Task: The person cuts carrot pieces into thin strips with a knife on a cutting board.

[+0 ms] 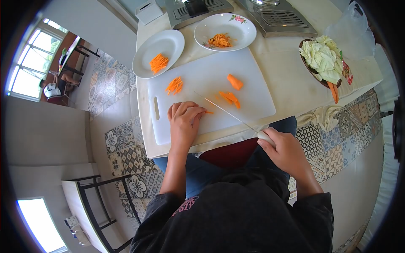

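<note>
A white cutting board (211, 80) lies on the table. My left hand (184, 122) rests on its lower part, fingers curled against a thin carrot piece (209, 112). In my right hand (282, 151), at the board's lower right, is the white handle of a knife (236, 117); its blade points up and left across the board, beside my left fingers. Carrot slices (229, 99) lie just above the blade, with a carrot chunk (235, 82) above them. A small heap of carrot strips (174, 85) sits at the board's upper left.
Behind the board stand a plate (143, 50) with carrot strips and a flowered plate (242, 31) with shreds. Two metal stoves (282, 19) are at the back. A basket of cabbage (322, 57) stands right, beside a plastic bag (354, 33). Another person (52, 88) sits far left.
</note>
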The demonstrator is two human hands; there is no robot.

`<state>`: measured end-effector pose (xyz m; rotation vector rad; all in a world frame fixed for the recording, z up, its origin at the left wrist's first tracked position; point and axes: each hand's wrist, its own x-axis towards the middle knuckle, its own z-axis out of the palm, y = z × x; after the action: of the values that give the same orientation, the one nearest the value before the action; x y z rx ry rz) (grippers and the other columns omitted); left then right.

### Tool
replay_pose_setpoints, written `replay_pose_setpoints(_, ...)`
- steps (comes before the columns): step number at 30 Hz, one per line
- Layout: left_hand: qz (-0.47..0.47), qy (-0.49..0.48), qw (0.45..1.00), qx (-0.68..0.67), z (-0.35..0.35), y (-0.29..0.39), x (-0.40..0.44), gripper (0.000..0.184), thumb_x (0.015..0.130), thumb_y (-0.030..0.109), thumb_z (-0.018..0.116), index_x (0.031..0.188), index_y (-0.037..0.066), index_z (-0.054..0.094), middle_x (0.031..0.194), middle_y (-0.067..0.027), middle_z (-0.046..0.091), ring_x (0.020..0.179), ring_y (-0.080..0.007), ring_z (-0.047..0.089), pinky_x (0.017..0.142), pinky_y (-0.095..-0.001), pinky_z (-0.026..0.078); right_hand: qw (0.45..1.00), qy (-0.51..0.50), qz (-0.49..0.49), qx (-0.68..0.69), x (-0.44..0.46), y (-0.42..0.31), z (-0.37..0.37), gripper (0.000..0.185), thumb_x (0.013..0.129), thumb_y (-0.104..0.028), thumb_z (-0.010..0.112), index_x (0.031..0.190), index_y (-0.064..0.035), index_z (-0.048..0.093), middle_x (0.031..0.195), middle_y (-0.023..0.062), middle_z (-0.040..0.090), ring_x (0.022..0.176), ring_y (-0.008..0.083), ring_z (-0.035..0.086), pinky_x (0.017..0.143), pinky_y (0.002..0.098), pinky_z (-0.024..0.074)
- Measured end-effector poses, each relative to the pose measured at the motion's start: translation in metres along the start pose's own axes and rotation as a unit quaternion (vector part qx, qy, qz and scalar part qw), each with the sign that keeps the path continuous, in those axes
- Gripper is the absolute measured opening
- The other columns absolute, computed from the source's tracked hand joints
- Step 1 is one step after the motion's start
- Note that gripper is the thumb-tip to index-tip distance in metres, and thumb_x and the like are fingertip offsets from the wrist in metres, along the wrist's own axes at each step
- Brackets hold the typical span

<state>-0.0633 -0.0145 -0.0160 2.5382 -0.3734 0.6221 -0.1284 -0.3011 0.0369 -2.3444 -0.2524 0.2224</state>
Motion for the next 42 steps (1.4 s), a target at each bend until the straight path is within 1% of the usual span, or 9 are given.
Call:
replay_pose_setpoints(3, 0.021, -0.007, 1.0, 0.015, 0.001, -0.004, 0.004, 0.016, 0.074, 0.005, 0.076, 0.087, 0.014, 0.076, 0.094, 0.0012, 0.066, 0.095, -0.0227, 0.059, 0.095, -0.039, 0.04, 0.999, -0.031, 0.012, -0.001, 0.0, -0.005, 0.0, 0.026, 0.096, -0.029, 0.06, 0.094, -0.0032, 0.058, 0.071, 0.0203, 0.063, 0.073, 0.0429, 0.063, 0.063, 0.0519, 0.0464)
replay_pose_setpoints(8, 0.041, -0.007, 0.998, 0.04, 0.004, -0.002, 0.006, 0.018, 0.075, 0.006, 0.076, 0.09, 0.015, 0.077, 0.094, 0.0005, 0.065, 0.094, -0.0213, 0.059, 0.096, -0.0389, 0.04, 0.999, -0.027, 0.026, -0.04, 0.004, -0.01, -0.002, 0.027, 0.097, -0.029, 0.059, 0.092, -0.0027, 0.056, 0.07, 0.0205, 0.063, 0.072, 0.0434, 0.063, 0.062, 0.053, 0.046)
replay_pose_setpoints(12, 0.001, 0.04, 0.999, 0.018, 0.005, 0.005, 0.004, 0.016, 0.076, 0.007, 0.078, 0.091, 0.013, 0.076, 0.092, -0.0012, 0.067, 0.091, -0.0219, 0.061, 0.094, -0.0381, 0.042, 0.999, -0.02, 0.033, -0.039, 0.005, -0.011, -0.006, 0.027, 0.098, -0.028, 0.057, 0.091, -0.0022, 0.055, 0.069, 0.0212, 0.063, 0.071, 0.044, 0.062, 0.062, 0.0538, 0.046)
replay_pose_setpoints(14, -0.026, 0.06, 0.998, 0.023, 0.004, 0.005, -0.004, 0.016, 0.076, 0.008, 0.079, 0.091, 0.012, 0.075, 0.091, -0.0018, 0.069, 0.09, -0.0221, 0.062, 0.093, -0.0377, 0.042, 0.999, -0.025, 0.028, -0.018, 0.003, -0.012, -0.007, 0.027, 0.099, -0.028, 0.057, 0.091, -0.0022, 0.054, 0.068, 0.0215, 0.062, 0.071, 0.0441, 0.062, 0.062, 0.0541, 0.0461)
replay_pose_setpoints(17, -0.019, 0.061, 0.998, 0.025, 0.004, 0.009, -0.01, 0.014, 0.074, 0.008, 0.08, 0.087, 0.011, 0.074, 0.091, -0.001, 0.071, 0.09, -0.0215, 0.064, 0.091, -0.037, 0.043, 0.999, -0.04, 0.024, -0.007, 0.003, -0.014, -0.006, 0.027, 0.099, -0.027, 0.056, 0.09, -0.0021, 0.053, 0.068, 0.0215, 0.062, 0.07, 0.044, 0.062, 0.061, 0.0541, 0.0462)
replay_pose_setpoints(21, 0.013, 0.068, 0.997, 0.027, 0.009, 0.013, -0.012, 0.016, 0.073, 0.007, 0.081, 0.087, 0.011, 0.076, 0.092, 0.0001, 0.073, 0.092, -0.0209, 0.064, 0.092, -0.0368, 0.043, 0.998, -0.057, 0.006, -0.016, 0.005, -0.015, -0.001, 0.028, 0.1, -0.027, 0.055, 0.089, -0.0016, 0.051, 0.069, 0.0209, 0.063, 0.069, 0.0437, 0.062, 0.059, 0.0536, 0.0459)
replay_pose_setpoints(26, 0.017, 0.071, 0.997, 0.032, 0.013, 0.014, -0.012, 0.02, 0.072, 0.007, 0.082, 0.091, 0.012, 0.078, 0.096, 0.0012, 0.074, 0.095, -0.0209, 0.064, 0.094, -0.037, 0.043, 0.998, -0.05, -0.017, -0.03, 0.006, -0.016, 0.006, 0.027, 0.1, -0.026, 0.054, 0.09, -0.0013, 0.051, 0.071, 0.0198, 0.064, 0.068, 0.042, 0.063, 0.058, 0.0525, 0.0474)
replay_pose_setpoints(33, 0.009, 0.057, 0.997, 0.042, 0.013, 0.015, -0.012, 0.019, 0.071, 0.007, 0.081, 0.09, 0.012, 0.078, 0.096, 0.0019, 0.075, 0.096, -0.0208, 0.064, 0.095, -0.0374, 0.042, 0.998, -0.037, -0.028, -0.04, 0.005, -0.016, 0.01, 0.026, 0.101, -0.026, 0.053, 0.092, -0.0019, 0.052, 0.069, 0.018, 0.064, 0.066, 0.0411, 0.064, 0.059, 0.0518, 0.0497)
replay_pose_setpoints(42, 0.009, 0.062, 0.997, 0.04, 0.013, 0.016, -0.011, 0.017, 0.071, 0.006, 0.081, 0.087, 0.011, 0.077, 0.095, 0.0016, 0.075, 0.095, -0.0208, 0.064, 0.094, -0.0377, 0.043, 0.993, -0.075, -0.026, -0.086, 0.002, -0.024, 0.018, 0.025, 0.102, -0.024, 0.051, 0.095, -0.0002, 0.049, 0.059, 0.0173, 0.06, 0.053, 0.0386, 0.061, 0.048, 0.0485, 0.0487)
